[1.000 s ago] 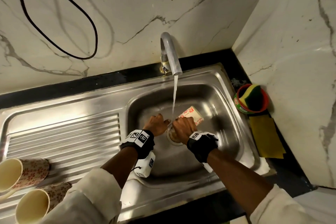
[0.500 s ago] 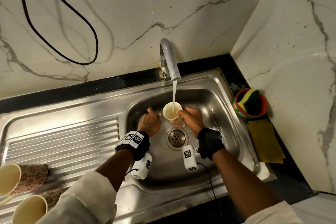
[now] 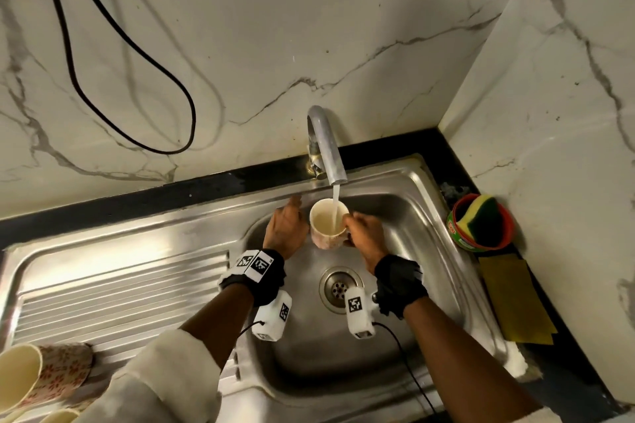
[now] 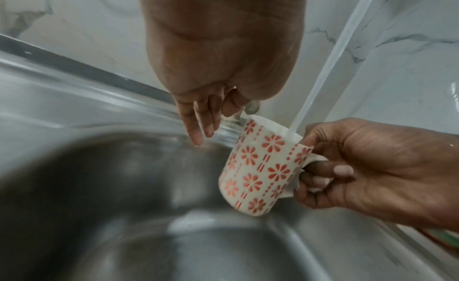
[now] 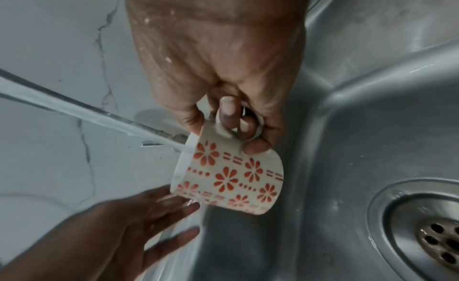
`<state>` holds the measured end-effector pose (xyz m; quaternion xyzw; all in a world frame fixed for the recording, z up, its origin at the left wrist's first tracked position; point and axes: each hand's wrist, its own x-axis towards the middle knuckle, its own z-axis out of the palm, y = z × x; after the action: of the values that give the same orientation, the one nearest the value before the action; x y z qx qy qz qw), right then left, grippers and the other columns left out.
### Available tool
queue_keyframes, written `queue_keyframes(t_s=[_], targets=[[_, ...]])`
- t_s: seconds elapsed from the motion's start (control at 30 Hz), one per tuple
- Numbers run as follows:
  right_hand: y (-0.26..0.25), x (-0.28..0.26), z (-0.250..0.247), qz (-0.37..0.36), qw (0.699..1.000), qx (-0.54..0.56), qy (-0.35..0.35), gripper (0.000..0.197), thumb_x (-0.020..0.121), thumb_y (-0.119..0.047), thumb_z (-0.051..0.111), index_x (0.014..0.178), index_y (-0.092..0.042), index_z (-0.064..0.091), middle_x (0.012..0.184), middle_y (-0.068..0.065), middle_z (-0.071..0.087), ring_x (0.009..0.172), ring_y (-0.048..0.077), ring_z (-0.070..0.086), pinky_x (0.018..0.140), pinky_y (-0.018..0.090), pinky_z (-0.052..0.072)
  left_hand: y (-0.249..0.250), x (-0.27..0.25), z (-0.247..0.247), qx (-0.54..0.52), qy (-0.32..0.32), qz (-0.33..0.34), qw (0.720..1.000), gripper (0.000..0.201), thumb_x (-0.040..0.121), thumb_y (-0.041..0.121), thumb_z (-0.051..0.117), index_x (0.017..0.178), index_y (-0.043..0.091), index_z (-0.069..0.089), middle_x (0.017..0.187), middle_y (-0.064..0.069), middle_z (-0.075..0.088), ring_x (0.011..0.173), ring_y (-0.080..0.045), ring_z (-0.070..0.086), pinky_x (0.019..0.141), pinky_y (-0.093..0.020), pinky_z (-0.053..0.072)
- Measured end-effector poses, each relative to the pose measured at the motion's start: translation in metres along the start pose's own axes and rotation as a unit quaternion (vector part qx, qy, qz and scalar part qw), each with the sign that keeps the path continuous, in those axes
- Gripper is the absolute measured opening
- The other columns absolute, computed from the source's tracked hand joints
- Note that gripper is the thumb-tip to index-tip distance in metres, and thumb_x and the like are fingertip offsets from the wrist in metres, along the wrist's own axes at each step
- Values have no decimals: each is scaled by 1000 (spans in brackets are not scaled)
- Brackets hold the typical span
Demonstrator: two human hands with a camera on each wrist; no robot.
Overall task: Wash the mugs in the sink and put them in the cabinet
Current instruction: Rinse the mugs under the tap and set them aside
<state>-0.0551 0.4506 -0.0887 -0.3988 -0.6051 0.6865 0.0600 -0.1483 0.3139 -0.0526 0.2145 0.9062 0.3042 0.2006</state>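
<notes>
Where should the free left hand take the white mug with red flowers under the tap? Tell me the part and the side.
Take the white mug with red flowers by its bare body wall, coming from the left hand's own side. The right hand already grips the handle on the opposite side, and the water stream fills the upright opening, so the rim and top are poor choices.

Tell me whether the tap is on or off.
On: a stream of water runs from the tap into the mug gripped by the right hand.

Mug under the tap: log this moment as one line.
phase: rinsing | mug: upright under tap stream, filling | right hand: grip on handle | left hand: open beside mug | sink: drain uncovered
</notes>
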Motion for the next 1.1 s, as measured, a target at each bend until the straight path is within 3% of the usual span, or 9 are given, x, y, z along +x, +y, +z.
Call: queue_keyframes(t_s=[0.13, 0.3, 0.37, 0.53, 0.63, 0.77, 0.9, 1.0, 1.1], targets=[[-11, 5, -16, 18, 999, -14, -48, 16, 93, -12, 55, 89, -6, 68, 86, 13, 67, 77, 24, 65, 70, 40, 57, 21, 21, -12, -47, 3, 25, 999, 54, 96, 10, 48, 149, 13, 35, 133, -16, 60, 126, -34, 53, 107, -41, 40], [-4, 7, -9, -13, 999, -28, -43, 19, 91, -11, 57, 102, -5, 72, 96, 17, 71, 89, 27, 67, 73, 40, 57, 37, 35, -22, -45, 2, 73, 996, 49, 93, 0, 46, 141, 10, 44, 113, -13, 67, 95, -26, 64, 80, -26, 45], [-4, 6, -10, 20, 999, 8, -46, 16, 90, -9, 58, 98, -4, 72, 91, 15, 70, 85, 25, 64, 68, 35, 54, 35, 38, -22, -49, -1, 77, 996, 51, 94, -1, 43, 143, 10, 42, 112, -10, 65, 91, -17, 59, 80, -26, 46], [6, 11, -14, 104, 990, 98, -12, 10, 86, -11, 59, 85, -4, 67, 68, 11, 56, 55, 18, 48, 52, 28, 39, 27, 42, -18, -71, 5, 91, 993, 51, 95, -3, 42, 143, 12, 42, 105, -3, 59, 92, -15, 55, 75, -19, 41], [10, 9, -16, 146, 967, 203, -38, 27, 92, -16, 52, 68, -5, 58, 46, 3, 34, 40, 13, 26, 46, 24, 27, 20, 41, -7, -63, 4, 94, 994, 44, 96, 0, 41, 137, 14, 46, 98, 0, 56, 85, -17, 57, 73, -22, 45], [13, 8, -21, 149, 958, 235, -75, 45, 100, -26, 40, 59, -12, 54, 43, -2, 24, 38, 10, 21, 41, 20, 26, 12, 42, 1, -68, 3, 90, 994, 42, 97, 0, 41, 136, 15, 47, 93, 3, 55, 74, -7, 54, 65, -8, 42], [12, 7, -21, 123, 975, 177, -54, 35, 99, -25, 44, 77, -4, 61, 45, 3, 29, 41, 15, 27, 46, 26, 37, 16, 43, 1, -104, 31, 80, 991, 38, 99, 2, 43, 134, 13, 50, 94, 0, 59, 82, -15, 59, 74, -26, 51], [16, 5, -20, 121, 978, 155, -62, 27, 94, -16, 45, 96, 4, 64, 49, 7, 40, 50, 20, 43, 58, 37, 54, 20, 42, 3, -74, 45, 96, 992, 28, 98, 4, 45, 124, 11, 54, 88, -3, 60, 73, -20, 58, 70, -33, 53], [19, 5, -16, 100, 988, 89, -74, 25, 91, -8, 46, 106, 1, 64, 80, 16, 61, 70, 27, 57, 69, 41, 55, 22, 41, 5, -20, 55, 116, 992, 29, 95, 3, 45, 122, 9, 54, 87, -14, 64, 71, -28, 59, 64, -34, 45]])
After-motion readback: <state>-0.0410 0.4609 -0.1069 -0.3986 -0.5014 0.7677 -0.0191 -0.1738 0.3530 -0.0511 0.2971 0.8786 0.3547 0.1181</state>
